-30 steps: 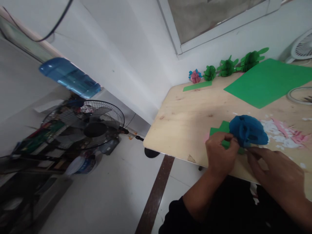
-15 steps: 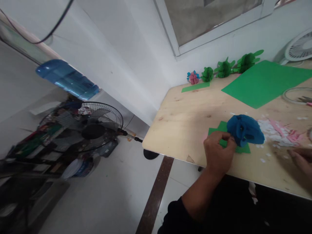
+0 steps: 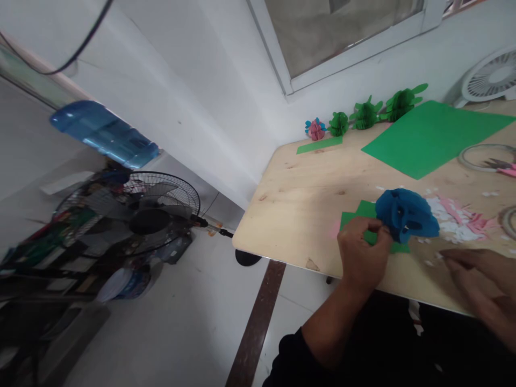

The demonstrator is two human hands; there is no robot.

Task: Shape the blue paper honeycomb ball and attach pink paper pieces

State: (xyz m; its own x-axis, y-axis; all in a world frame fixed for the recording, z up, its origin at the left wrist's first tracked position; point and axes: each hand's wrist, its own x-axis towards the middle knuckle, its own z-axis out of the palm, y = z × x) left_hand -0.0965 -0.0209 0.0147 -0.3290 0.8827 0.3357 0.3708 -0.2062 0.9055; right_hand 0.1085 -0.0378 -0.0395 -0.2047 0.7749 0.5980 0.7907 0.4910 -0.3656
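A blue paper flower (image 3: 407, 214) lies on small green paper pieces (image 3: 356, 216) near the front edge of the wooden table (image 3: 306, 188). My left hand (image 3: 363, 252) is closed, pinching the left edge of the blue flower and the green paper under it. To the right, my right hand (image 3: 481, 277) rests flat on the table with its fingers stretched out toward the flower, holding nothing.
White and pink paper scraps (image 3: 459, 220) lie right of the flower. A large green sheet (image 3: 427, 137) and a green strip (image 3: 318, 144) lie farther back. Green paper flowers (image 3: 365, 115) and a pink one (image 3: 315, 129) line the wall. A standing fan (image 3: 157, 215) stands on the floor at left.
My right hand left the blue flower, swung out to the right, and has come back to lie flat on the table. My left hand kept its pinch.
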